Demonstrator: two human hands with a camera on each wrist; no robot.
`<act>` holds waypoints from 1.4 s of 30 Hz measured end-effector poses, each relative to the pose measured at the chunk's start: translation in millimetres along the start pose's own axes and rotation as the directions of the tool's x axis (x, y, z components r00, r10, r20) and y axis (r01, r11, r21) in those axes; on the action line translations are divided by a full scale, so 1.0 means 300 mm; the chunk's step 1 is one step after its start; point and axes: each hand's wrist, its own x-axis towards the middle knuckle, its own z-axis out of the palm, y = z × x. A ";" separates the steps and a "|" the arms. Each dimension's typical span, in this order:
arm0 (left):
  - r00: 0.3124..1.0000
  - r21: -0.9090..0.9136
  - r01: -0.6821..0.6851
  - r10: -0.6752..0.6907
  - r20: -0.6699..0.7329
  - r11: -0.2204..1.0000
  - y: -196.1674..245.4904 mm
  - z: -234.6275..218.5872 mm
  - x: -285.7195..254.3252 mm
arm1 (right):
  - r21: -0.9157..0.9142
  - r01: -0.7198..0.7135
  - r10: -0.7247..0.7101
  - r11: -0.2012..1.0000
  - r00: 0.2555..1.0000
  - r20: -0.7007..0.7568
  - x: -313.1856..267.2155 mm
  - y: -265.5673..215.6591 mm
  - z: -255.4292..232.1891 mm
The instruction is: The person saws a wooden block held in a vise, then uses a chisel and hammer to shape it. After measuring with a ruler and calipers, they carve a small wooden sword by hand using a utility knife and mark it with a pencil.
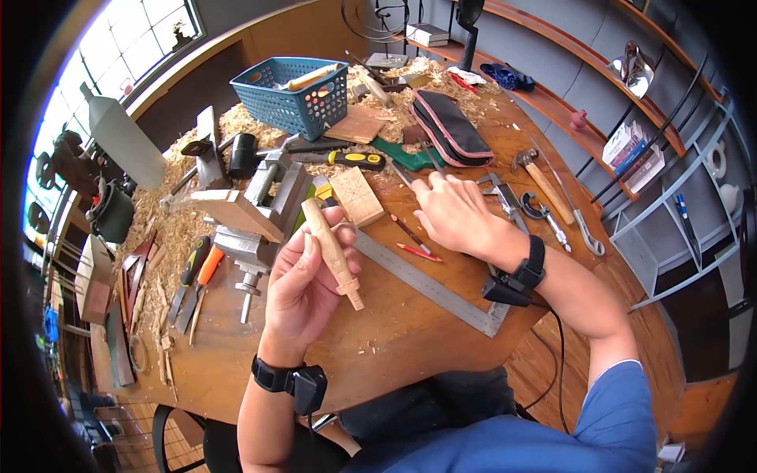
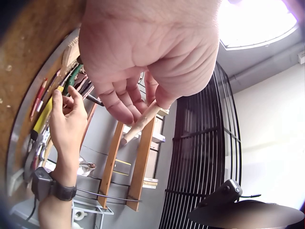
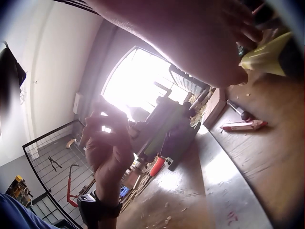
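A carved, tapered wooden piece (image 1: pixel 334 251) with a narrow stepped end is pinched between the thumb and fingers of my left hand (image 1: pixel 303 276), raised above the bench's near side. In the left wrist view the same wooden piece (image 2: pixel 140 125) sticks out past the fingertips. My right hand (image 1: pixel 457 213) hovers palm down among the tools, fingers loosely bent, right of a wooden block (image 1: pixel 356 197) and near a green-handled tool (image 1: pixel 404 154). The left wrist view shows this right hand (image 2: pixel 70 124) with thumb and fingers apart. A yellow object (image 3: pixel 269 57) lies near its fingers.
A metal square (image 1: pixel 426 285) and pencils (image 1: pixel 418 251) lie between the hands. The vise (image 1: pixel 268 205) stands left, chisels (image 1: pixel 197 272) beside it. Behind are a blue basket (image 1: pixel 296 98), shavings and a black pouch (image 1: pixel 449 130); a hammer (image 1: pixel 546 185) and calipers (image 1: pixel 505 197) lie right.
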 end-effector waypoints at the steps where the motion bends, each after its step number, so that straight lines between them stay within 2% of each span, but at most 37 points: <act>1: 1.000 -0.011 0.006 -0.006 -0.001 1.000 0.002 0.006 -0.001 | -0.003 -0.088 0.088 0.996 0.996 0.030 0.001 0.006 0.015; 3: 1.000 0.005 0.001 -0.001 0.001 1.000 0.000 -0.003 -0.003 | 0.027 -0.096 0.095 0.995 0.994 0.057 0.003 0.025 0.038; 5: 0.999 0.017 0.008 -0.007 -0.049 1.000 0.007 0.012 -0.002 | 0.089 -0.177 0.169 0.980 0.982 0.088 0.008 0.015 0.023; 6: 0.998 0.016 0.006 -0.005 -0.055 1.000 0.012 0.020 -0.001 | 0.149 -0.263 0.238 0.953 0.957 0.166 0.005 0.013 0.001; 7: 0.998 0.018 0.003 -0.002 -0.060 1.000 0.019 0.029 0.002 | 0.162 -0.240 0.215 0.957 0.964 0.156 0.002 0.006 -0.033; 9: 0.991 -0.003 -0.002 0.001 -0.135 1.000 0.033 0.062 0.001 | 0.309 -0.325 0.288 0.894 0.944 0.160 -0.026 0.004 -0.083; 11: 0.998 -0.050 0.041 -0.044 -0.050 0.998 0.053 0.038 -0.006 | 0.520 -0.179 0.259 0.835 0.962 -0.086 -0.062 0.000 -0.106; 12: 0.998 -0.044 0.031 -0.034 -0.062 0.999 0.059 0.040 -0.007 | 0.576 -0.144 0.247 0.805 0.963 -0.105 -0.071 -0.013 -0.139; 14: 0.986 -0.048 0.112 -0.117 -0.117 0.993 0.068 0.068 0.005 | 0.677 -0.069 0.222 0.733 0.965 -0.142 -0.079 -0.052 -0.225; 15: 0.986 -0.038 0.111 -0.115 -0.121 0.993 0.064 0.093 0.013 | 0.672 -0.046 0.205 0.739 0.966 -0.159 -0.077 -0.087 -0.280; 16: 0.974 0.087 0.101 -0.081 -0.212 0.991 0.052 0.124 0.017 | 0.677 -0.042 0.205 0.735 0.965 -0.163 -0.071 -0.103 -0.291; 17: 0.955 0.211 0.098 -0.032 -0.295 0.973 0.044 0.138 0.019 | 0.652 0.130 0.068 0.747 0.961 -0.269 -0.059 -0.113 -0.295; 18: 0.963 0.263 0.107 -0.034 -0.268 0.959 0.039 0.135 0.013 | 0.609 0.298 -0.071 0.735 0.927 -0.368 -0.049 -0.121 -0.297; 19: 0.959 0.268 0.124 -0.046 -0.278 0.955 0.034 0.141 0.007 | 0.613 0.301 -0.073 0.730 0.927 -0.369 -0.046 -0.131 -0.301; 21: 0.955 0.373 0.146 -0.033 -0.294 0.916 0.028 0.134 -0.013 | 0.818 0.230 -0.213 0.528 0.968 -0.134 -0.046 -0.152 -0.290; 22: 0.950 0.368 0.154 -0.035 -0.309 0.917 0.029 0.133 -0.022 | 0.805 0.274 -0.228 0.527 0.958 -0.176 -0.043 -0.161 -0.263; 24: 0.977 0.391 0.113 -0.031 -0.209 0.913 0.036 0.134 -0.039 | 0.826 0.217 -0.234 0.520 0.967 -0.106 -0.047 -0.165 -0.250; 25: 0.973 0.386 0.126 -0.038 -0.228 0.914 0.037 0.130 -0.046 | 0.836 0.167 -0.234 0.523 0.971 -0.047 -0.049 -0.164 -0.252; 26: 0.969 0.409 0.151 -0.053 -0.243 0.900 0.039 0.125 -0.052 | 0.807 0.164 -0.226 0.567 0.973 -0.038 -0.053 -0.163 -0.252; 27: 0.964 0.428 0.180 -0.072 -0.257 0.886 0.038 0.125 -0.057 | 0.818 0.146 -0.220 0.556 0.975 -0.025 -0.055 -0.159 -0.246; 31: 0.930 0.398 0.195 -0.040 -0.366 0.896 0.025 0.196 -0.056 | 0.782 0.195 -0.244 0.592 0.968 -0.056 -0.056 -0.139 -0.228; 32: 0.946 0.401 0.213 -0.085 -0.313 0.891 0.029 0.167 -0.074 | 0.760 0.210 -0.241 0.615 0.968 -0.073 -0.059 -0.140 -0.222; 33: 0.944 0.400 0.220 -0.090 -0.318 0.890 0.024 0.168 -0.068 | 0.737 0.226 -0.239 0.637 0.967 -0.090 -0.063 -0.141 -0.214; 34: 0.929 0.502 0.248 -0.057 -0.366 0.828 0.017 0.177 -0.059 | 0.742 0.221 -0.237 0.633 0.968 -0.087 -0.067 -0.146 -0.207; 37: 0.918 0.594 0.253 0.005 -0.397 0.764 -0.003 0.165 -0.058 | 0.724 0.235 -0.242 0.649 0.965 -0.096 -0.070 -0.162 -0.190; 40: 0.922 0.596 0.223 0.032 -0.386 0.771 -0.019 0.154 -0.061 | 0.689 0.245 -0.239 0.682 0.965 -0.107 -0.075 -0.171 -0.177; 42: 0.929 0.676 0.182 0.100 -0.356 0.714 -0.031 0.148 -0.060 | 0.683 0.264 -0.239 0.681 0.962 -0.134 -0.075 -0.172 -0.173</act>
